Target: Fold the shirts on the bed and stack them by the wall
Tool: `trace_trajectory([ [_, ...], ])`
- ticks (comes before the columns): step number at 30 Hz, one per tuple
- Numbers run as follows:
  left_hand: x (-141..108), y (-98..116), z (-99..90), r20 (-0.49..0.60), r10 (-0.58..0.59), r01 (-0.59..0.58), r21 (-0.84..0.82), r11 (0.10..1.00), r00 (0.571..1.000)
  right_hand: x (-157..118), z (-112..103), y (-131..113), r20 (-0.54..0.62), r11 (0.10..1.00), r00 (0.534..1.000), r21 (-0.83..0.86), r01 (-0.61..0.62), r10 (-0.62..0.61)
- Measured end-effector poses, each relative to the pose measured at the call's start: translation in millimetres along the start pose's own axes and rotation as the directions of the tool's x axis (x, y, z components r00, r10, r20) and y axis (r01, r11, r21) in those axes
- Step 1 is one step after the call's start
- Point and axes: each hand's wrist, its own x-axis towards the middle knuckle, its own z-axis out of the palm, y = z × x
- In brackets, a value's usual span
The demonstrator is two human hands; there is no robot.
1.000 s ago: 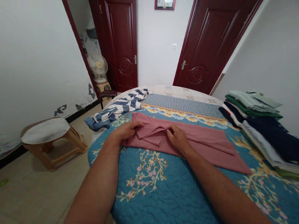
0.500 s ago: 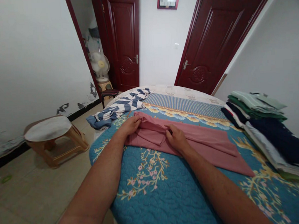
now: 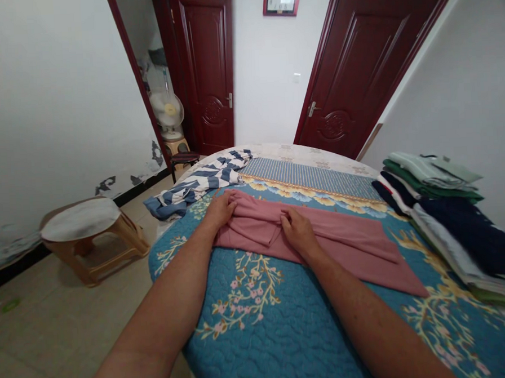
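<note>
A pink garment point(image 3: 348, 235) lies in a long folded strip across the blue flowered quilted cover point(image 3: 259, 324); which kind of garment it is I cannot tell. At its left end my left hand point(image 3: 220, 211) is closed on the upper corner of the cloth. My right hand point(image 3: 296, 229) pinches a fold near the middle, fingers bent and knuckles up. Between the hands the upper layer is folded over, with a loose flap hanging toward me. The right part of the strip lies flat, with a few creases.
A crumpled blue-and-white striped cloth point(image 3: 205, 180) lies at the far left of the table. Stacked folded clothes point(image 3: 470, 223) stand along the right side. A plastic stool point(image 3: 94, 237) is on the floor to the left. Two dark red doors point(image 3: 208, 73) are behind.
The raised fold of the pink garment between my hands has been laid down flatter. Both hands keep their grip and have hardly moved.
</note>
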Motion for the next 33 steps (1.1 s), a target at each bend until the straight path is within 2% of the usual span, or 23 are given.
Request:
trace_trajectory([
  [3, -1, 11, -6.8, -0.161, -0.032, 0.035, 0.019, 0.999, 0.986, -3, -3, -8, -0.060, 0.988, 0.989, -0.080, 0.131, -0.136],
  [5, -4, 21, -5.9, -0.212, 0.034, -0.025, 0.045, 0.999, 0.977, -5, -5, -14, -0.053, 0.968, 0.973, -0.123, 0.218, -0.225],
  [7, -11, 33, 3.3, -0.088, 0.173, -0.166, 0.084, 0.983, 0.981, -8, -4, -18, 0.027, 0.946, 0.956, -0.140, 0.293, -0.293],
  [9, -21, 43, 19.4, 0.125, 0.292, -0.306, 0.111, 0.946, 0.948, -11, -2, -20, 0.152, 0.932, 0.939, -0.150, 0.330, -0.308],
  [10, -27, 48, 28.3, 0.192, 0.313, -0.340, 0.126, 0.932, 0.930, -13, 0, -20, 0.218, 0.930, 0.932, -0.163, 0.329, -0.291],
  [12, -36, 55, 43.6, 0.258, 0.304, -0.358, 0.195, 0.913, 0.917, -17, 4, -19, 0.322, 0.931, 0.921, -0.210, 0.297, -0.222],
  [16, -45, 58, 52.4, 0.281, 0.193, -0.285, 0.337, 0.897, 0.940, -20, 5, -17, 0.402, 0.917, 0.907, -0.305, 0.259, -0.122],
  [21, -45, 59, 47.1, 0.259, 0.112, -0.206, 0.368, 0.907, 0.959, -19, 0, -21, 0.406, 0.910, 0.913, -0.361, 0.205, -0.044],
  [26, -42, 58, 51.5, 0.247, 0.084, -0.184, 0.420, 0.889, 0.965, -21, -5, -25, 0.366, 0.923, 0.930, -0.372, 0.101, 0.046],
  [29, -37, 56, 54.1, 0.251, 0.085, -0.195, 0.456, 0.868, 0.964, -23, -13, -17, 0.300, 0.919, 0.946, -0.395, 0.007, 0.122],
  [33, -32, 54, 55.7, 0.249, 0.088, -0.204, 0.495, 0.845, 0.965, -27, -31, 5, 0.296, 0.891, 0.930, -0.449, -0.063, 0.215],
])
